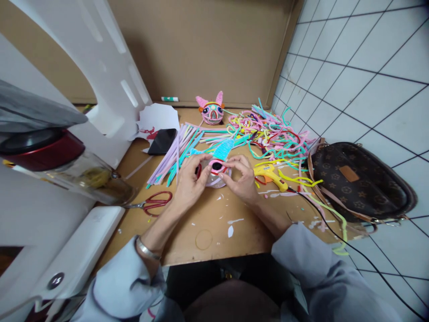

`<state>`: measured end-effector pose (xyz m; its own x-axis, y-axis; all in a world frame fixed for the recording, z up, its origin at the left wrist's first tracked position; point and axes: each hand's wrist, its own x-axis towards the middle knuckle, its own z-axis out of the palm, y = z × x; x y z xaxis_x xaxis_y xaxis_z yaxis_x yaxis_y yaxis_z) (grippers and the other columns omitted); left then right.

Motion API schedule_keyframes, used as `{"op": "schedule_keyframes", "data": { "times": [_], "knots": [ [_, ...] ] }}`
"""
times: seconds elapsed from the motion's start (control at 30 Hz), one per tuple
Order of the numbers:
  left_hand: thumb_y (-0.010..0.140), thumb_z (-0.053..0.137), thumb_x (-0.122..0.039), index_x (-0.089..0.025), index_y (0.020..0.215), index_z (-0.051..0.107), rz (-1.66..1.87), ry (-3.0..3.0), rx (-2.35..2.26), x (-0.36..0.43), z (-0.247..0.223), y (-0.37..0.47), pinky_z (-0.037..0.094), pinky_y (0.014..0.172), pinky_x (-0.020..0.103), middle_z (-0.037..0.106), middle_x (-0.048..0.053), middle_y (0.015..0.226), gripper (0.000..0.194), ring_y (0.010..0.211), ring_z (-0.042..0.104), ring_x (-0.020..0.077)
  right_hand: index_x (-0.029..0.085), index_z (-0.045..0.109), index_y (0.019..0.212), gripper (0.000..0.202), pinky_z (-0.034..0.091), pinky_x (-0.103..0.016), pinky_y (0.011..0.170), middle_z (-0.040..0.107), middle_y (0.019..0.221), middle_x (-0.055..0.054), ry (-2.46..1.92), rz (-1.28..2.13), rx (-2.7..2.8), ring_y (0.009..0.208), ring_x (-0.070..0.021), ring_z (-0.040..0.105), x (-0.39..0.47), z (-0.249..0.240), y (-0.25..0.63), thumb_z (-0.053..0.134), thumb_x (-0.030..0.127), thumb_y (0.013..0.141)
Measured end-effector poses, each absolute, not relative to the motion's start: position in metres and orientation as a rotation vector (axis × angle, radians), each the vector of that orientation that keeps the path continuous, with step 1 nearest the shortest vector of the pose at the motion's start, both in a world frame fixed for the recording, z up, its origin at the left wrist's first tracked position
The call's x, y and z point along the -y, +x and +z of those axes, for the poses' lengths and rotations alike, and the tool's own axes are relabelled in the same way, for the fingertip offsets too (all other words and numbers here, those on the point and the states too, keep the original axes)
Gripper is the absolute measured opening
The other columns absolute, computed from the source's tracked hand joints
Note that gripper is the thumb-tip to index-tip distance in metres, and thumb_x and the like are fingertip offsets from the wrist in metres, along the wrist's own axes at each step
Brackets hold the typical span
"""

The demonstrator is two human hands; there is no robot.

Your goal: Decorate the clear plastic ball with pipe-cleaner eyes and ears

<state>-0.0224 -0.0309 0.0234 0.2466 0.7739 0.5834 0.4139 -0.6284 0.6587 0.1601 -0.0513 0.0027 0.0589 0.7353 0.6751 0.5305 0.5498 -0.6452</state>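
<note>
And here, in the middle of the surface (187,243), a round, clear craft piece (217,170) is being held between both hands, a black disc ringed in pink facing up, a blue fuzzy flap (224,150) standing behind it. By the left hand (191,178), part-curled, one side is gripped between thumb and fingers; by the right hand (241,178), the other is pinched, thumb and forefinger nearly closed on the rim. How firmly it is pressed cannot be told. Trouble could come from uneven pressure: if one thumb is leaned on harder, the ring could be pushed off centre or the thin clear body dented. If either pinch is loosened, the round body could be rolled away. Just beside the right hand lies a yellow glue gun (272,176); whether it is hot cannot be seen, but a finger could be burned if the nozzle were brushed. And should the black cord (314,205) be snagged by the right sleeve (303,252), the gun could be dragged across
</note>
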Motion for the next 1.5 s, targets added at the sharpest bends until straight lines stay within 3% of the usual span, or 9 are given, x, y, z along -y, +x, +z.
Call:
{"op": "schedule_keyframes", "data": {
  "times": [0.17,0.43,0.8,1.27,1.5],
  "knots": [
    [0.094,0.062,-0.039,-0.020,0.104,0.062,1.311,2.019,-1.095,0.0283,0.0205,-0.0244,0.054,0.091,0.039,0.072,0.010,0.117,0.021,0.107,0.068,0.0230,0.025,0.075,0.095,0.017,0.050,-0.044,0.093,0.066,0.098,-0.006,-1.115,0.209,1.603,0.103,-0.0251,0.063,0.0516,0.0033,0.1602,0.077,0.028,0.079],
    [0.093,0.066,-0.038,-0.022,0.088,0.069,1.359,2.034,-1.074,0.0293,0.0231,-0.0250,0.053,0.097,0.042,0.076,0.008,0.111,0.018,0.103,0.070,0.0231,0.024,0.075,0.096,0.017,0.050,-0.044,0.092,0.066,0.098,-0.007,-1.101,0.174,1.623,0.102,-0.0254,0.063,0.0514,0.0029,0.1616,0.076,0.029,0.080],
    [0.096,0.063,-0.034,-0.020,0.094,0.074,1.400,2.235,-1.022,0.0317,0.0250,-0.0250,0.054,0.100,0.039,0.077,0.009,0.112,0.017,0.107,0.072,0.0231,0.025,0.074,0.096,0.016,0.050,-0.043,0.092,0.066,0.099,-0.006,-1.110,0.209,1.606,0.102,-0.0249,0.063,0.0503,0.0021,0.1626,0.076,0.027,0.080],
    [0.096,0.063,-0.026,-0.019,0.092,0.073,1.515,2.517,-1.014,0.0304,0.0210,-0.0259,0.058,0.085,0.036,0.079,0.010,0.107,0.013,0.095,0.075,0.0224,0.025,0.074,0.100,0.018,0.051,-0.042,0.092,0.066,0.101,-0.006,-1.061,0.230,1.631,0.103,-0.0243,0.064,0.0496,0.0008,0.1637,0.075,0.027,0.082],
    [0.095,0.058,-0.022,-0.019,0.091,0.070,1.418,2.651,-1.048,0.0347,0.0265,-0.0255,0.057,0.085,0.037,0.076,0.011,0.112,0.013,0.098,0.073,0.0243,0.025,0.074,0.099,0.019,0.050,-0.042,0.091,0.065,0.102,-0.006,-1.069,0.265,1.620,0.102,-0.0242,0.064,0.0493,0.0017,0.1642,0.076,0.027,0.080]
  ]
}}
